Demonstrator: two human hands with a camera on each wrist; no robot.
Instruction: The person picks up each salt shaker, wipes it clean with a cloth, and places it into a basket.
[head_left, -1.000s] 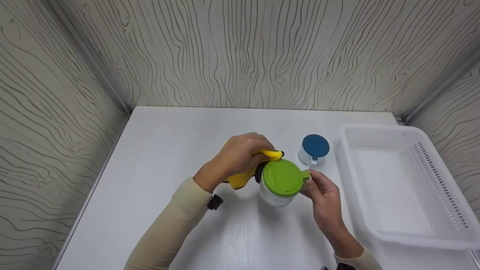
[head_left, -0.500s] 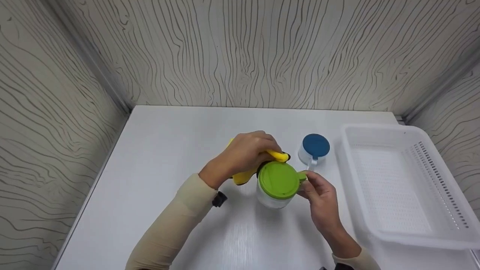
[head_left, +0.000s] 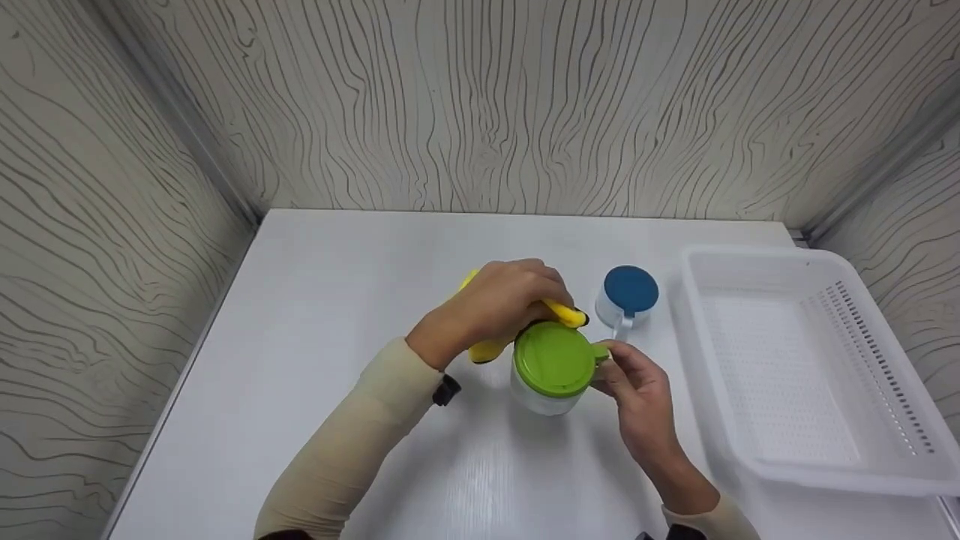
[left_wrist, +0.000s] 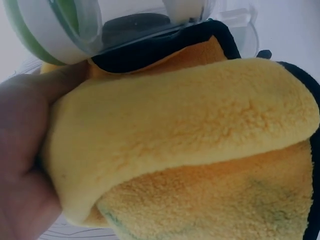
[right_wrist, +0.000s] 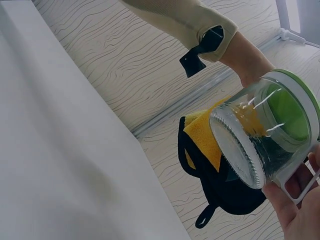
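Observation:
My right hand grips the handle of a clear glass jar with a green lid. In the right wrist view the jar is tilted, its ribbed base showing, and it is off the table. A yellow cloth with dark edging is bunched in my left hand, which holds it against the jar's far left side. One folded corner of the cloth sticks out past the fingers near the lid. Most of my left fingertips are hidden by the hand's back and the cloth.
Just behind the right hand stands a smaller jar with a blue lid, its handle facing me. A white perforated plastic basket takes up the right side of the white table. Wood-patterned panels enclose the back and sides.
My left hand has slid a little right and away from me with the cloth along the jar. The jar and right hand have shifted slightly left.

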